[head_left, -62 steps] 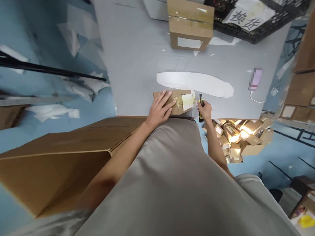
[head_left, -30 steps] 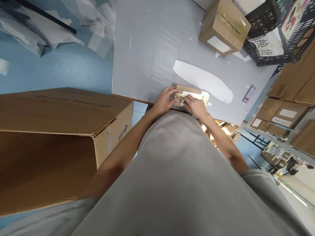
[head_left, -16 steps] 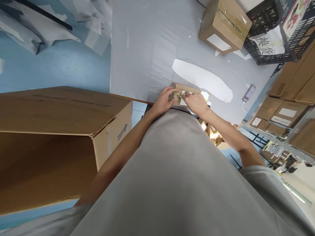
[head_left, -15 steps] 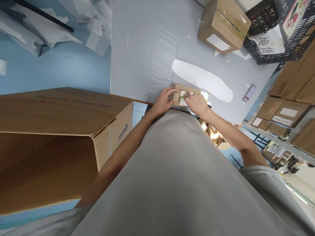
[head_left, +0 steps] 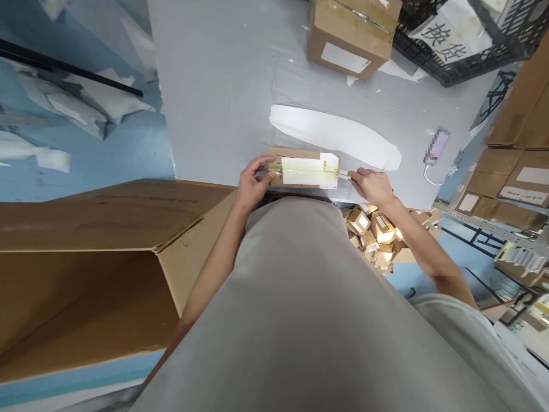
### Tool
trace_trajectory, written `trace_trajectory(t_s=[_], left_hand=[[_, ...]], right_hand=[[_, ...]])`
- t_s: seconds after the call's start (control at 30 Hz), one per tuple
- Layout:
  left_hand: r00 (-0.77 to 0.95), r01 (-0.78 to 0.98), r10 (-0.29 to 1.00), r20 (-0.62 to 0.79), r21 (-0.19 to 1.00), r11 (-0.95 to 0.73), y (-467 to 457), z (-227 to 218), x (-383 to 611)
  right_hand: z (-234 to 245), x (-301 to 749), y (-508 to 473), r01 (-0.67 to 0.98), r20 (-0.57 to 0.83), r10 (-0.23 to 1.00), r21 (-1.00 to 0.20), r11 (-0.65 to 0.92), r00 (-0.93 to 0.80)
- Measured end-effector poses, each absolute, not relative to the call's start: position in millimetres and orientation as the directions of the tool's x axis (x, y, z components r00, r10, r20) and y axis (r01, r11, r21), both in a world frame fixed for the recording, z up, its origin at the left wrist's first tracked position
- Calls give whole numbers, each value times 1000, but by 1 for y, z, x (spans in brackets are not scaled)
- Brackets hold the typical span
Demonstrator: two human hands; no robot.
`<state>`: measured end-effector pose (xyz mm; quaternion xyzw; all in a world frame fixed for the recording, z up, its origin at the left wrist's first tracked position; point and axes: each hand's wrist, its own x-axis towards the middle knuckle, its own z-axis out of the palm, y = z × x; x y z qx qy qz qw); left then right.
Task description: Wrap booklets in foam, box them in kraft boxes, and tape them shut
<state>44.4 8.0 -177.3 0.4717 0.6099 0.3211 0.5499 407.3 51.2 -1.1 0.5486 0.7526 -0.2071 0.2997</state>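
A small cardboard box with a white label and clear tape along it lies at the near edge of the table. My left hand grips its left end, thumb and fingers around the corner. Closed around a slim box cutter, my right hand is just off the box's right end. The cutter's thin tip points left at the taped end; most of its handle is hidden in my fingers. Behind the box lies a long white strip of paper.
A larger taped carton and a black plastic crate stand at the back right. A pixelated object with a cord lies at right. A big open carton is at lower left. Several small boxes are piled below the table.
My right hand has moved right along the box, from its middle to past its right end, baring the label and tape. My left hand still holds the left end. The view has shifted.
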Motion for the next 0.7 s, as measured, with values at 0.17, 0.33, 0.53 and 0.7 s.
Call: trace_trajectory(t_s=[0.17,0.33,0.53,0.7], left_hand=[[-103,179,915,-391,897,404,4,-183,44],[-195,190,899,-391,885,426,5,-179,47],[-295,251,871,-393,847,468,8,-180,57],[-14,230,921,-390,895,383,25,-210,125]], right_hand=[[-67,444,30,869,-528,847,-392,-302,56],[-127,412,28,279,-764,633,-584,-762,128],[-125,410,32,83,-688,721,-716,-693,83],[-79,464,35,203,-476,852,-832,-517,216]])
